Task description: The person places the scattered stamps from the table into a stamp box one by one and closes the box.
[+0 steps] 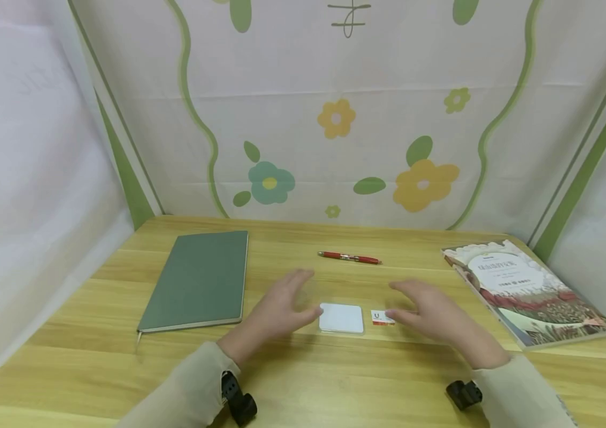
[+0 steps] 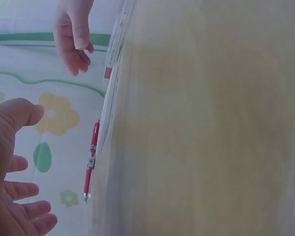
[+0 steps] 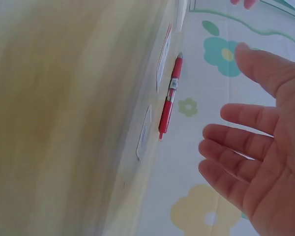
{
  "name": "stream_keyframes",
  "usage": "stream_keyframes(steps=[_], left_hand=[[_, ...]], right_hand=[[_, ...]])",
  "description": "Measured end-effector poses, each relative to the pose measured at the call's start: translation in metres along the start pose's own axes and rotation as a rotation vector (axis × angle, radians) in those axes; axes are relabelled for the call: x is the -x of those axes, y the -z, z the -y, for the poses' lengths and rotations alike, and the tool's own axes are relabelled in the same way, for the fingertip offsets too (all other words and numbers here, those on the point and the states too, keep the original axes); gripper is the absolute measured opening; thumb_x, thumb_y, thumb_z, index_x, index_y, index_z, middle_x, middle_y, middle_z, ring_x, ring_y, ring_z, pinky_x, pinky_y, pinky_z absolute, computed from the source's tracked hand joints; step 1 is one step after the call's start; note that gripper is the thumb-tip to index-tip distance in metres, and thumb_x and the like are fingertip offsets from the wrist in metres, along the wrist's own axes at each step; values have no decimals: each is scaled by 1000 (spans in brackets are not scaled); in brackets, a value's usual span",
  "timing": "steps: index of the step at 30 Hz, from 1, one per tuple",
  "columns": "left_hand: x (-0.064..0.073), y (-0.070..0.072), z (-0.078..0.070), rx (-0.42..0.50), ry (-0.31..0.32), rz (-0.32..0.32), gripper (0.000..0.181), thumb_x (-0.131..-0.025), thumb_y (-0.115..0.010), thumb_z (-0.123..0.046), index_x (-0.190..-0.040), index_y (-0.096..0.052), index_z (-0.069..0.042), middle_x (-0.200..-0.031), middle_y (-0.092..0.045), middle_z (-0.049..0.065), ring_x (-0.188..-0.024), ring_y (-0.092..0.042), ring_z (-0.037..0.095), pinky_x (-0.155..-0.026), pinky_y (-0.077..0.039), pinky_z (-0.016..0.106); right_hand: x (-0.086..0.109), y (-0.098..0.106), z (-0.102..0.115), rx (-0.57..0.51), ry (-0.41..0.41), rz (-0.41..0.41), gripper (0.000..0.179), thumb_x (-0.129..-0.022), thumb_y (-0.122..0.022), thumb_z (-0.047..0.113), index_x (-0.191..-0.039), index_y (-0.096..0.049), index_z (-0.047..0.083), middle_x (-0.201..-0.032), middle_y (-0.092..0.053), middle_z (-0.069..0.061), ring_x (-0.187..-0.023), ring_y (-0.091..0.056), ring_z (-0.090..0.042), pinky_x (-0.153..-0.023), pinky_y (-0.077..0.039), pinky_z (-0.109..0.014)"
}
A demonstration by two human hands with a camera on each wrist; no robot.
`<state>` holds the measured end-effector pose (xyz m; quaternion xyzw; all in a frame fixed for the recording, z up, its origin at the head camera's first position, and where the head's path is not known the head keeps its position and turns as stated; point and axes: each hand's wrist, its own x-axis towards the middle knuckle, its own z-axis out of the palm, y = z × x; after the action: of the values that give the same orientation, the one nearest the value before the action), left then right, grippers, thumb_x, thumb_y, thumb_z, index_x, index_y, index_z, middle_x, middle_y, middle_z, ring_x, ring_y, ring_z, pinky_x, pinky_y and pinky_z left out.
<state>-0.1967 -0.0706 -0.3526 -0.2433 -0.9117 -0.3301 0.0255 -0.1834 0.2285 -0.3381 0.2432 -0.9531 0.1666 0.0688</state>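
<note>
A white rounded card, perhaps with another beneath it, lies flat between the two hands. To its right is a small white card with red print, partly hidden by the right thumb. My left hand hovers at the white card's left side, fingers spread and holding nothing. My right hand hovers beside the small card, its fingers loosely extended and nothing in its grasp. Both wrist views show the left hand and the right hand raised off the tabletop. Beyond the cards lies a red pen.
A dark green notebook with a ribbon lies on the left of the wooden table. On the right is a book with a floral cover. White fabric with printed flowers encloses the back and sides.
</note>
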Motion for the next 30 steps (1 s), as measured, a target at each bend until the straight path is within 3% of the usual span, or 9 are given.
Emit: stream_keyframes(steps=[7,15,22,30], left_hand=[[-1,-8,3,127,-27,44,62,-82,-69,-30,-134,-46,-6,-141,-42,11,-133,-33,29,-107,-29,46],[-1,-19,5,254,47,121,62,-79,-73,-26,-132,-48,-6,-136,-47,9,-121,-48,29,-100,-40,42],[-3,-27,10,239,87,128,60,-76,-76,-25,-129,-52,-9,-127,-52,7,-113,-51,25,-97,-42,41],[-7,-36,19,205,52,113,54,-75,-77,-25,-122,-57,-7,-117,-56,6,-105,-52,21,-91,-44,39]], right_hand=[[-4,-5,0,-36,33,65,44,-85,-65,27,-118,-59,-2,-117,-62,-17,-109,-56,-37,-91,-44,-51],[-8,-11,1,-96,17,154,31,-85,-65,17,-112,-63,1,-109,-65,-11,-103,-59,-31,-86,-47,-48],[-12,-19,0,-103,23,180,27,-84,-66,15,-109,-65,3,-102,-66,-5,-93,-60,-19,-79,-49,-40],[-15,-23,-2,-67,35,177,22,-83,-66,12,-105,-66,7,-95,-62,2,-85,-56,-11,-72,-48,-32]])
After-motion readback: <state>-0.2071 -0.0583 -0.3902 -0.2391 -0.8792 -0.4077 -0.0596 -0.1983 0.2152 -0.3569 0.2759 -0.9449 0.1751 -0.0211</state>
